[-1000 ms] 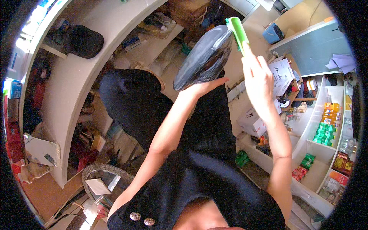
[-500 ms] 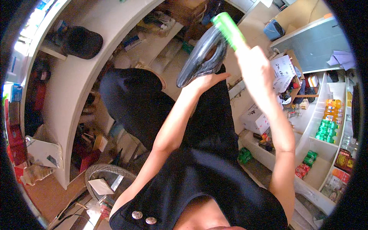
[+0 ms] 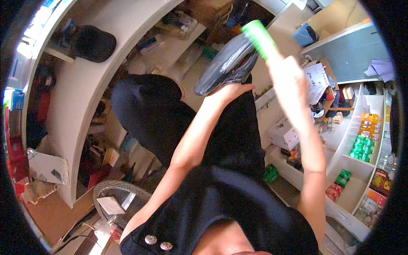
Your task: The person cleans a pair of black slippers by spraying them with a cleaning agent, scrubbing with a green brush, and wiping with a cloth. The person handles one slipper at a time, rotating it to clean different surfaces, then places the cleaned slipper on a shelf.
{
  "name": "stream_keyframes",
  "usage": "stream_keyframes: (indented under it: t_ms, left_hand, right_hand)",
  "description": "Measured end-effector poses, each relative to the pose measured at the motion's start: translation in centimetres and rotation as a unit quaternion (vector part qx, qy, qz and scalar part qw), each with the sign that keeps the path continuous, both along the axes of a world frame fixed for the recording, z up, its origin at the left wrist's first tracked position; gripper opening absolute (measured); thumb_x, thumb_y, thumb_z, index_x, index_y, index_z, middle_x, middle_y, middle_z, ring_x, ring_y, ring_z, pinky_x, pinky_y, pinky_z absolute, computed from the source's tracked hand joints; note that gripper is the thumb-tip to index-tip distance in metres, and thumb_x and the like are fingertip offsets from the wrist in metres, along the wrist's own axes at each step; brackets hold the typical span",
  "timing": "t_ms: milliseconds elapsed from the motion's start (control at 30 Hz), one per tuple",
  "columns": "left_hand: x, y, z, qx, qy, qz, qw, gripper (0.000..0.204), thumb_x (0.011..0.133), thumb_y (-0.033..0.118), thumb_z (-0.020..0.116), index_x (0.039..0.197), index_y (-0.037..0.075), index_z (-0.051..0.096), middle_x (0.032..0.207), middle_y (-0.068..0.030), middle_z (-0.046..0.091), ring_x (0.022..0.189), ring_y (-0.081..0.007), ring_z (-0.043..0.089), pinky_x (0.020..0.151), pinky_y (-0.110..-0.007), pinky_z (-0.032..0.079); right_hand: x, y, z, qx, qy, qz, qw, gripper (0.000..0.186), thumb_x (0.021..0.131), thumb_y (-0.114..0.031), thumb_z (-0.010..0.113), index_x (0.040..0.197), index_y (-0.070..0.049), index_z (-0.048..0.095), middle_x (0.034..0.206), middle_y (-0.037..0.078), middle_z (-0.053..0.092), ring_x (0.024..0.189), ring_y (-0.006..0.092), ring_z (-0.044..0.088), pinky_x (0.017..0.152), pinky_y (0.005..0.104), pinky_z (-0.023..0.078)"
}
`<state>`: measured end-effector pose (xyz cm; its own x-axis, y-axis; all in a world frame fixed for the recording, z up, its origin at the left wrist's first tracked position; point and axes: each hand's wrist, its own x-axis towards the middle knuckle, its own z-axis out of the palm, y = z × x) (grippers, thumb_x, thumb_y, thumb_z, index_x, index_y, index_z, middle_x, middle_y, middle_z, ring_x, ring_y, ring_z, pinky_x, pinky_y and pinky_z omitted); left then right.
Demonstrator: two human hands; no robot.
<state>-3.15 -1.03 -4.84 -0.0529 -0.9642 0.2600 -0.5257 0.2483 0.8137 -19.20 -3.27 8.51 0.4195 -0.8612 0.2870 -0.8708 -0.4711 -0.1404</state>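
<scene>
My left hand (image 3: 228, 92) holds a black shoe (image 3: 219, 68) from underneath, tilted above my dark-trousered lap, with whitish streaks or sheen on its surface. My right hand (image 3: 285, 78) grips a green brush (image 3: 259, 37), blurred by motion, at the shoe's upper right end. The brush's head overlaps that end; whether its bristles touch there I cannot tell.
A curved white counter (image 3: 70, 108) with a black cap (image 3: 93, 42) runs along the left. A bicycle wheel (image 3: 102, 204) lies low left. On the right are cardboard boxes (image 3: 282, 134), shelves of bottles (image 3: 361, 146) and a blue container (image 3: 305, 35).
The brush first moved up and left, then slightly back down and right, with my right hand. The shoe has turned and shifted a little in my left hand.
</scene>
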Motion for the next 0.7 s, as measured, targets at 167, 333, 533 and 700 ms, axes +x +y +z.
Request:
stream_keyframes:
  t_ms: [167, 333, 533, 700]
  left_hand:
    - [-0.8, -1.6, -0.9, 0.044, 0.042, -0.041, 0.997, 0.087, 0.072, 0.045, 0.078, 0.143, 0.01, 0.04, 0.146, -0.0179, 0.04, 0.135, -0.0359, 0.036, 0.113, -0.045, 0.029]
    - [-0.3, -0.7, 0.1, -0.022, 0.018, -0.006, 1.0, 0.095, 0.07, 0.042, 0.081, 0.146, 0.009, 0.035, 0.15, -0.0204, 0.033, 0.14, -0.0375, 0.029, 0.116, -0.045, 0.023]
    - [0.1, -0.7, 1.2, -0.03, 0.07, -0.045, 0.996, 0.093, 0.069, 0.047, 0.082, 0.141, 0.005, 0.041, 0.145, -0.0206, 0.038, 0.135, -0.0362, 0.036, 0.112, -0.043, 0.029]
    - [0.1, 0.4, 2.7, -0.006, 0.261, -0.028, 0.965, 0.092, 0.067, 0.039, 0.086, 0.14, 0.004, 0.043, 0.137, -0.0168, 0.048, 0.128, -0.0298, 0.044, 0.11, -0.04, 0.033]
  right_hand:
    - [0.5, 5.2, -1.0, 0.022, 0.055, 0.162, 0.985, 0.02, 0.092, -0.029, 0.06, 0.11, -0.021, 0.062, 0.079, 0.007, 0.047, 0.049, 0.0221, 0.059, 0.039, 0.0364, 0.051]
    - [0.7, -0.4, 1.2, 0.052, -0.034, 0.037, 0.997, 0.018, 0.094, -0.03, 0.058, 0.104, -0.018, 0.067, 0.079, 0.011, 0.057, 0.069, 0.0315, 0.064, 0.059, 0.0433, 0.051]
    - [-0.9, -4.6, 1.1, 0.08, -0.169, 0.049, 0.981, 0.031, 0.094, -0.027, 0.059, 0.123, -0.016, 0.064, 0.083, 0.019, 0.063, 0.073, 0.0297, 0.064, 0.068, 0.0373, 0.049]
    - [-1.5, -5.5, -1.2, 0.157, -0.288, 0.082, 0.941, 0.035, 0.096, -0.025, 0.057, 0.129, -0.012, 0.06, 0.102, 0.016, 0.07, 0.087, 0.0153, 0.064, 0.077, 0.031, 0.05]
